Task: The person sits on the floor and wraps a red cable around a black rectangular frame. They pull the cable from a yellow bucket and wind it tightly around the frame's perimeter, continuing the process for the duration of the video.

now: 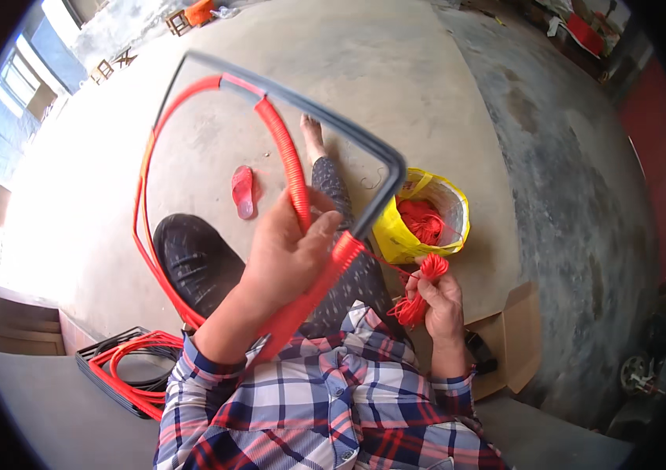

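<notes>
My left hand (290, 247) is closed around a dark metal frame (313, 110) with a bent corner. A red hoop (290, 164) sits inside that frame, and red cord is wound tightly in coils along parts of both. The wound lower edge is smeared by motion. In my right hand (440, 309) is a bundle of red cord (433, 269), gripped between thumb and fingers, with loose loops hanging below. A strand runs from the bundle toward the frame's wound edge. Just beyond this hand stands a yellow bag (394, 233) holding more red cord (421, 219).
Several black and red frames (133, 360) lie stacked at my left. An opened cardboard box (523, 337) is by my right elbow. A red slipper (244, 190) lies on the concrete floor between my black shoe (200, 258) and my bare foot (313, 133).
</notes>
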